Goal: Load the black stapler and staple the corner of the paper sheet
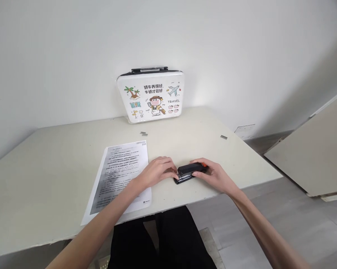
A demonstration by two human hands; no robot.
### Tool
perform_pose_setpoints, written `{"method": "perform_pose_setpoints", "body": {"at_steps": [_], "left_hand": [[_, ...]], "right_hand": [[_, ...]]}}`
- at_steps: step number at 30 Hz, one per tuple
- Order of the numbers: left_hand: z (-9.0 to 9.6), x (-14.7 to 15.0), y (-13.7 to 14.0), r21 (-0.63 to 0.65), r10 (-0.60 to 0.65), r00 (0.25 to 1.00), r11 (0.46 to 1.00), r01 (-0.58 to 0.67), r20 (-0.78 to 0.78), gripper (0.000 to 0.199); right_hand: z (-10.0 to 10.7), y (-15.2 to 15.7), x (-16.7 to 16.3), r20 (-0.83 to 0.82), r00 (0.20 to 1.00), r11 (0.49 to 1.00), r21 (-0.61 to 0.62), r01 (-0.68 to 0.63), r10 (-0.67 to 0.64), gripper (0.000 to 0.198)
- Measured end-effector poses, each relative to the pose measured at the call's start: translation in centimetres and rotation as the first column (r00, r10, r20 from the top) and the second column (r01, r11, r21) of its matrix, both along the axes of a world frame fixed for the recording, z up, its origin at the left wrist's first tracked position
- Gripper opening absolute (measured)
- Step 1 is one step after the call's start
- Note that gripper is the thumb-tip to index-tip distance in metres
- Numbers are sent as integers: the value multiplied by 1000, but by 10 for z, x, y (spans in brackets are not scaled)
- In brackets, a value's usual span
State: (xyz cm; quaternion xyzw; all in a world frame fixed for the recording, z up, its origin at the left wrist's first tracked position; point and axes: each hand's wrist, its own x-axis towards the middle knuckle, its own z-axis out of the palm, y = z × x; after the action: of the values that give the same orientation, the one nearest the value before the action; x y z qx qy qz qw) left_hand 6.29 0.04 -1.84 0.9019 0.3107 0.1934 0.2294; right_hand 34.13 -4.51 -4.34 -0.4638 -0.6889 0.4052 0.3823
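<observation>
Along the back, 1 plain white wall (pixel 73 56); grey floor (pixel 255 216) at the near right. 1 pale table (pixel 45 168) from left to centre, 1 off-white panel (pixel 311 157) right of it. 1 white carry case (pixel 140 82) upright on the table's far side by the wall, black handle on top, reads "TRAVEL" plus "奶牛养得好, 牛奶才会好". Left of centre, near side: 1 printed sheet (pixel 120 168) showing (can't tell if more underneath), print too small to read. Hands x2: right hand (pixel 216 177) grasps the right end of the stapler (pixel 186 170), thumb on the near side; left hand (pixel 159 170) has its fingertips at the left end, can't tell if pinching. Stapler count 1, black with an orange bit at right, between the hands, right of the sheet, near edge. 3 small grey staple strips (pixel 223 137): 2 just beyond the sheet, 1 farther right
</observation>
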Motion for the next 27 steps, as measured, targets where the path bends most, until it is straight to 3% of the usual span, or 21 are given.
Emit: {"method": "perform_pose_setpoints", "body": {"at_steps": [10,16,19,22,25,27], "left_hand": [[-5,4,1,57,50,997,997,-47,-55,34],[8,-2,-1,44,13,999,999,-10,-51,34],[13,-22,11,120,121,992,986,-116,-39,31],[11,-57,36,259,395,919,887,-383,6,26],[4,-100,62,355,655,756,705,-614,8,25],[-2,-126,74,398,757,651,614,-682,-53,27]], "right_hand": [[2,-1,0,-35,999,1000,4,-10,10,39],[0,-1,-1,-30,999,1000,-18,11,-12,39],[-1,-2,-2,-31,999,999,-31,27,-28,38],[-1,-3,-3,-32,999,999,-37,38,-39,38],[-2,-3,-3,-26,999,999,-32,42,-43,38],[-3,-3,-3,-21,999,999,-29,43,-44,38]]}}
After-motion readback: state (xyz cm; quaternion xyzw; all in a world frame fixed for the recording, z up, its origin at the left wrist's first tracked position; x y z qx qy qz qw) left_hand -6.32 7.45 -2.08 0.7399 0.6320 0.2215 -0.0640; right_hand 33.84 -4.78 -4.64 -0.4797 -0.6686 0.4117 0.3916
